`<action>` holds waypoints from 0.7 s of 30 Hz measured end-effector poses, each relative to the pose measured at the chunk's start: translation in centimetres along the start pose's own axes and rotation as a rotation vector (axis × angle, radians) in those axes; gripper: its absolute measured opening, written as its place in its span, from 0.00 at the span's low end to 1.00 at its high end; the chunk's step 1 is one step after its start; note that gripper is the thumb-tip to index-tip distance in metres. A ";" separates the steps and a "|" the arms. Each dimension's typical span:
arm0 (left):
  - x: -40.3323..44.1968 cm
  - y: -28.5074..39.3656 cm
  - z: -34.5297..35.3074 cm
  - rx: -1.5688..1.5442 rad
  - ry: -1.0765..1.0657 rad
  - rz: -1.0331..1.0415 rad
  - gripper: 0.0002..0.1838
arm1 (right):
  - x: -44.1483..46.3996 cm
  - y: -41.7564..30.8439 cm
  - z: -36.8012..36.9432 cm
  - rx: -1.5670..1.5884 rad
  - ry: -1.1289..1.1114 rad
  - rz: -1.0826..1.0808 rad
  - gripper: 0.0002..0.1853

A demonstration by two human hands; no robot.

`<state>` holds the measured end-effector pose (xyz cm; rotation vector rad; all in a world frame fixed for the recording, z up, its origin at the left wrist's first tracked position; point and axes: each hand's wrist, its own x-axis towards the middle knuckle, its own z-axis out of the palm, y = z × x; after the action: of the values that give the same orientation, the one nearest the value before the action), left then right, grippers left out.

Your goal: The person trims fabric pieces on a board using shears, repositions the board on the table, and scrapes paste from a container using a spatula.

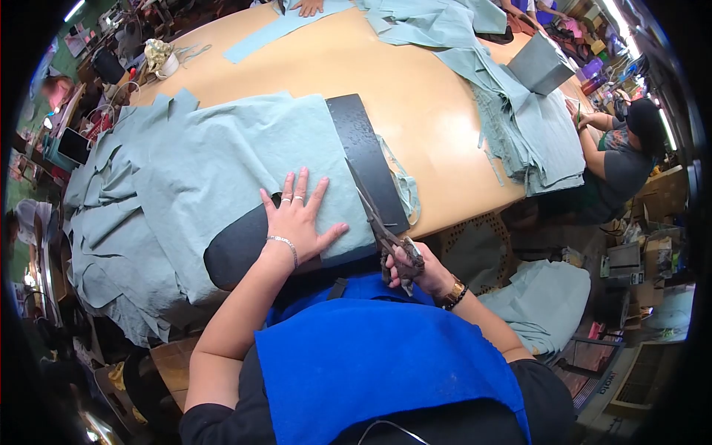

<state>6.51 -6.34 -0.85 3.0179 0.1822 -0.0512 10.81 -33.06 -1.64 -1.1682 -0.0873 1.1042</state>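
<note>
My left hand (298,222) lies flat with fingers spread on a pale green fabric sheet (237,141). Beside its wrist, a dark piece with a rounded end (231,251) shows at the fabric's near edge. My right hand (430,274) grips large fabric scissors (380,222) by their wrapped handles. Their blades point away from me, along the right edge of the fabric and over a black board (363,141). Whether the blades are parted is hard to make out. Thin fabric strips (404,189) lie just right of the board.
Crumpled green fabric (111,215) hangs over the table's left side. A fabric stack (545,148) with a grey block (540,63) on it lies at the right, near a seated person (630,148). Another person's hand (308,7) rests at the far edge. More cut fabric (545,300) sits lower right.
</note>
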 end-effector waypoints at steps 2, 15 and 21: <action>0.2 -0.1 0.0 -0.002 -0.007 -0.008 0.48 | -0.2 0.5 -0.5 -0.036 -0.009 -0.003 0.16; 0.4 0.0 -0.1 -0.009 -0.010 -0.011 0.49 | -1.2 0.7 0.3 -0.119 0.073 -0.015 0.11; 0.4 -0.1 0.0 0.000 -0.002 -0.011 0.49 | -1.6 0.2 0.8 -0.091 0.099 -0.007 0.11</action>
<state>6.91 -6.22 -0.91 3.0167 0.1984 -0.0557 9.38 -33.69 -0.68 -1.3011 -0.0652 1.0428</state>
